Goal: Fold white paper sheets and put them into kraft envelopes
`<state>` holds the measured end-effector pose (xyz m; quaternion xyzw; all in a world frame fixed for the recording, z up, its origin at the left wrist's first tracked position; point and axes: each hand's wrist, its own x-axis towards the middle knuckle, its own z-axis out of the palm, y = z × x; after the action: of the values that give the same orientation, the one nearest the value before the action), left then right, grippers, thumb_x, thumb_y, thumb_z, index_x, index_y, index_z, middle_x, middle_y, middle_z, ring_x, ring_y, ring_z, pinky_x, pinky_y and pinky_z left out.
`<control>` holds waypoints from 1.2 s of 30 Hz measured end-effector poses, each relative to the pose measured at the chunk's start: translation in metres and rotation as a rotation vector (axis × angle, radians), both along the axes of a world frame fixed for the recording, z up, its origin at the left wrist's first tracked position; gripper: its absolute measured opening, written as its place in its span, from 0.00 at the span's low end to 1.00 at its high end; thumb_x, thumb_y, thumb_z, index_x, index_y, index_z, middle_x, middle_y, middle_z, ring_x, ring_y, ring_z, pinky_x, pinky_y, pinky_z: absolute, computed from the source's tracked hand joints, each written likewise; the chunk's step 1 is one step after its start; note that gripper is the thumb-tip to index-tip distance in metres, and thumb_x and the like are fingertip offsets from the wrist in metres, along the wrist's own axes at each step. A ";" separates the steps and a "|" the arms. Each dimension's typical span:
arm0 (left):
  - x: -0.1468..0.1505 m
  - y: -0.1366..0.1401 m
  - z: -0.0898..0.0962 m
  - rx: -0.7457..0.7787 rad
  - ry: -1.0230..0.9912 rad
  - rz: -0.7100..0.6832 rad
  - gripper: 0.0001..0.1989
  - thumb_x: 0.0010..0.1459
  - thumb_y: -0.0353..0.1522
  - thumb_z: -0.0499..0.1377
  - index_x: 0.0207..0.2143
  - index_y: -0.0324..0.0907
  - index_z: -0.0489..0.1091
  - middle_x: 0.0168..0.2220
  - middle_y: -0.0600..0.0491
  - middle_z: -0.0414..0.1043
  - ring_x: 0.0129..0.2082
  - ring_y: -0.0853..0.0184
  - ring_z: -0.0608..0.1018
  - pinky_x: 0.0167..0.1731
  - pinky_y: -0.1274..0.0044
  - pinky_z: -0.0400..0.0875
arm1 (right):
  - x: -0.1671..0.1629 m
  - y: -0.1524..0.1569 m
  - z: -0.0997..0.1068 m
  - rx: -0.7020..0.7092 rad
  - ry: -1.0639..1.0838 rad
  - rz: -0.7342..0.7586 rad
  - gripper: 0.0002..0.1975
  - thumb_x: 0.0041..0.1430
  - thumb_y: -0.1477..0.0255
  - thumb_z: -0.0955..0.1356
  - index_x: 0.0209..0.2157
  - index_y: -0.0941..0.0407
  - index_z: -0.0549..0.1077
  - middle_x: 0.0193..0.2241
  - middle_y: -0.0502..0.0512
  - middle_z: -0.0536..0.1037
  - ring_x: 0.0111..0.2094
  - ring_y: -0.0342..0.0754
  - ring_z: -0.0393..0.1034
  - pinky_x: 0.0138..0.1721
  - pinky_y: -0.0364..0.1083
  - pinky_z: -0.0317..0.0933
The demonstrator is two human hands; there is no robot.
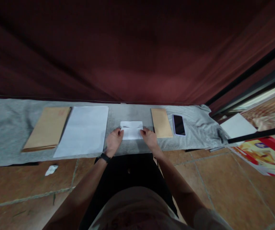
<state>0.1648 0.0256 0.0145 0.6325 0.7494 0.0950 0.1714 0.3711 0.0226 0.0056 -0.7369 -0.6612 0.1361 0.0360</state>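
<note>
Two bare hands on one small white folded paper (131, 134), in the middle of a long strip of grey cloth (134, 113). Left hand (114, 140) at the paper's 8 o'clock, fingers curled and nearly closed, thumb and fingertips pinching the side edge. Right hand (149, 138) at 4 o'clock, curled the same way, pinching the other side edge. Lying flat, with a fold line right across and a flap at 12 o'clock. Hard to tell if an envelope or just a sheet, or if holding anything inside.

Out at 3 o'clock, just past the right hand, one brown envelope (161, 123), flat and thin, insides hidden. Farther the same way, a phone (179, 125) with a dark screen, sitting in a pale purple case. Off at 9 o'clock, big white paper (83, 131). Just beyond, a pile of brown envelopes (47, 127), layers showing along the 6 o'clock edge, insides hidden too. Far away at 4 o'clock, a red and yellow box (269, 156), insides out of sight. Down at 8 o'clock on the tiled floor (218, 182), one crumpled white scrap (51, 170).
</note>
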 end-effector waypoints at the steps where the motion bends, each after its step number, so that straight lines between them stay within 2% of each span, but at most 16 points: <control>1: 0.001 0.002 0.000 -0.002 0.023 0.001 0.19 0.69 0.42 0.49 0.47 0.44 0.77 0.42 0.46 0.82 0.40 0.58 0.82 0.35 0.74 0.67 | -0.001 0.002 0.000 0.003 -0.009 -0.007 0.20 0.74 0.58 0.60 0.46 0.53 0.79 0.39 0.60 0.84 0.43 0.51 0.81 0.42 0.43 0.69; 12: 0.010 0.018 0.000 0.020 0.153 0.017 0.23 0.71 0.43 0.44 0.51 0.44 0.73 0.41 0.43 0.82 0.41 0.55 0.83 0.37 0.71 0.70 | -0.009 0.020 -0.004 0.070 -0.055 -0.034 0.19 0.74 0.60 0.60 0.50 0.57 0.75 0.39 0.64 0.84 0.41 0.53 0.81 0.42 0.46 0.70; 18: 0.013 0.025 0.004 -0.004 0.160 0.037 0.22 0.71 0.43 0.44 0.50 0.43 0.74 0.42 0.42 0.81 0.43 0.55 0.82 0.39 0.70 0.71 | -0.010 0.028 -0.005 0.076 -0.066 -0.039 0.19 0.74 0.60 0.60 0.51 0.57 0.75 0.40 0.63 0.84 0.42 0.51 0.81 0.42 0.44 0.69; 27: 0.013 0.036 -0.005 -0.011 0.170 0.063 0.23 0.71 0.44 0.44 0.51 0.42 0.73 0.41 0.40 0.81 0.43 0.52 0.82 0.40 0.68 0.72 | -0.011 0.037 -0.009 0.114 -0.047 -0.058 0.18 0.74 0.61 0.60 0.48 0.57 0.74 0.40 0.63 0.83 0.42 0.53 0.80 0.42 0.47 0.69; 32: 0.016 0.034 -0.007 -0.010 0.176 0.048 0.24 0.71 0.44 0.43 0.54 0.41 0.71 0.40 0.39 0.81 0.43 0.51 0.82 0.41 0.67 0.72 | -0.013 0.032 -0.011 0.278 -0.033 -0.047 0.17 0.72 0.66 0.62 0.52 0.62 0.72 0.47 0.70 0.79 0.49 0.59 0.74 0.51 0.54 0.66; 36: 0.018 0.032 -0.007 0.011 0.189 0.040 0.24 0.72 0.43 0.43 0.56 0.41 0.68 0.41 0.39 0.81 0.43 0.52 0.83 0.40 0.68 0.72 | -0.024 0.019 -0.015 0.362 0.060 0.092 0.21 0.73 0.66 0.60 0.61 0.62 0.67 0.59 0.71 0.72 0.59 0.60 0.66 0.60 0.57 0.59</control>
<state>0.1824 0.0578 0.0080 0.6247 0.7740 0.0424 0.0943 0.3471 0.0419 -0.0098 -0.6829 -0.7066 0.0383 0.1812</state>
